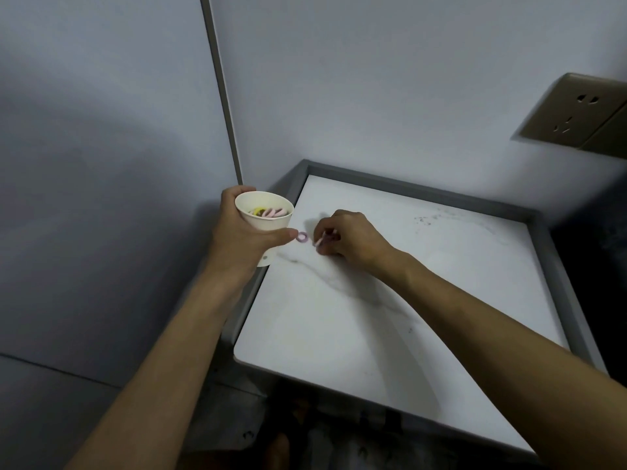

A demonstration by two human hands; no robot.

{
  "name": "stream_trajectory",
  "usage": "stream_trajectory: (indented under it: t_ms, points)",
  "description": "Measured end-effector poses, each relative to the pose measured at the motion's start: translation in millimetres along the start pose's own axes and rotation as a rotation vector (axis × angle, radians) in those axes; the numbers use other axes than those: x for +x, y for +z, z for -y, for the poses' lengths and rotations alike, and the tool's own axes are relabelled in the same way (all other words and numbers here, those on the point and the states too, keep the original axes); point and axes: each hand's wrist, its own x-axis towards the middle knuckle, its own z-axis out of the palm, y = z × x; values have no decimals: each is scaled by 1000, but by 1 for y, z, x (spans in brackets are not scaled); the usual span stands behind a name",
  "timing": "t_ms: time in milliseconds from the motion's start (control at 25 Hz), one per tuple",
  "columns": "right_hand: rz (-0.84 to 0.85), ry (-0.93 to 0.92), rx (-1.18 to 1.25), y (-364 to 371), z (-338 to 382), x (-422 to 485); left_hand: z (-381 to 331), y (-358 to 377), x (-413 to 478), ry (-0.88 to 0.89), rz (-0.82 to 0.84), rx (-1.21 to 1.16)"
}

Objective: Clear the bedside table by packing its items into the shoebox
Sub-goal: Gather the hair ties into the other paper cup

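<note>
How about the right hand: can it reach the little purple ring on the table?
Probably yes. The purple ring lies just beside the right hand with nothing between them, though it is pinching a pink thing.

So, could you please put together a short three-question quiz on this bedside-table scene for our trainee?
1. True or false: the paper cup is empty.
2. What lies on the bedside table between the two hands? A) a coin B) a small purple hair tie C) a key
3. Which grips the cup: the left hand or the right hand?
Key: 1 false, it holds coloured hair ties; 2 B; 3 left, while the right hand pinches a thin pink item.
</note>
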Motion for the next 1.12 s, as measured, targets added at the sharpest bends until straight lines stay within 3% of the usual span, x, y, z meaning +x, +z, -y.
stream_trajectory:
  t_ms: [240,360,480,600,720,1000,1120]
  points:
    - [93,45,-241,-10,-3,-3,2,7,-8,-11,49,52]
    - [-49,91,25,-36,10,-5,1,12,-11,8,92,99]
    - [-141,-17,363,-60,46,1,-3,16,-10,37,132,133]
    - [1,-134,192,-58,77,1,-6,16,-10,35,143,144]
    - [27,-145,94,-54,82,3,-6,12,-10,22,121,147]
    - [13,-172,280,-55,89,5,-11,9,-10,26,106,111]
    - [-93,-150,490,-54,78,13,-9,7,-9,28,79,77]
